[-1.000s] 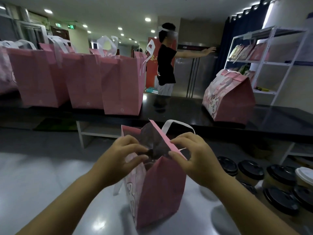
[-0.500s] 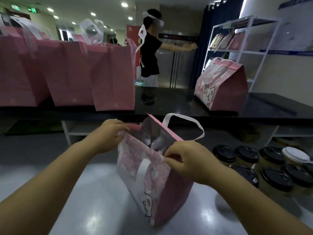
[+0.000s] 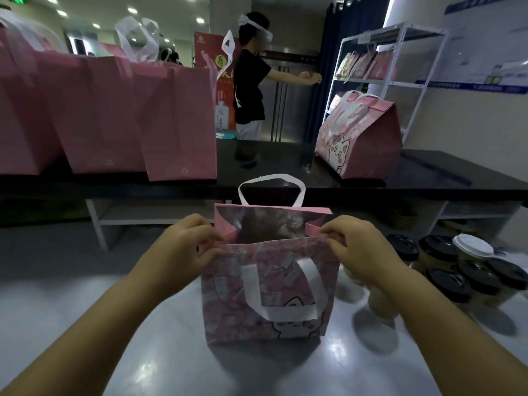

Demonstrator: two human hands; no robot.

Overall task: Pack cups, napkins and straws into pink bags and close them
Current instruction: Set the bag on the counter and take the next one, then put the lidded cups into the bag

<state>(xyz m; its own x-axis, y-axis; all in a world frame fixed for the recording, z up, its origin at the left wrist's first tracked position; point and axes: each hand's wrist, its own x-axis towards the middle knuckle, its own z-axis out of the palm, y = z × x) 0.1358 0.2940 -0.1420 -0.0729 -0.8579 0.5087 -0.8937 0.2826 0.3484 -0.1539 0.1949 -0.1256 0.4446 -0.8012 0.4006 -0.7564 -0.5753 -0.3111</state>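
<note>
Left grip [image 3: 183,247] and right grip [image 3: 363,250] hold a pink bag [image 3: 265,295] open on the grey counter [image 3: 114,324].
Each grip pinches one top corner of the near rim, with the fingers curled over the paper. The bag stands upright between the forearms with its mouth open. Its near white handle [image 3: 280,292] hangs down the cat-printed face and the far handle stands up. Lidded cups [image 3: 445,270] cluster near its right side. More bags [image 3: 171,118] line the dark counter [image 3: 428,172] behind.

On the table [image 3: 71,295], open bag [image 3: 265,295] standing at centre, left hand [image 3: 183,247] and right hand [image 3: 363,250] pinching its near rim's ends. Cups [image 3: 437,247] clustering at the right edge. Behind, counter [image 3: 285,164] carrying upright bags [image 3: 177,121] at its left end, closed bag [image 3: 363,138] toward its right.
</note>
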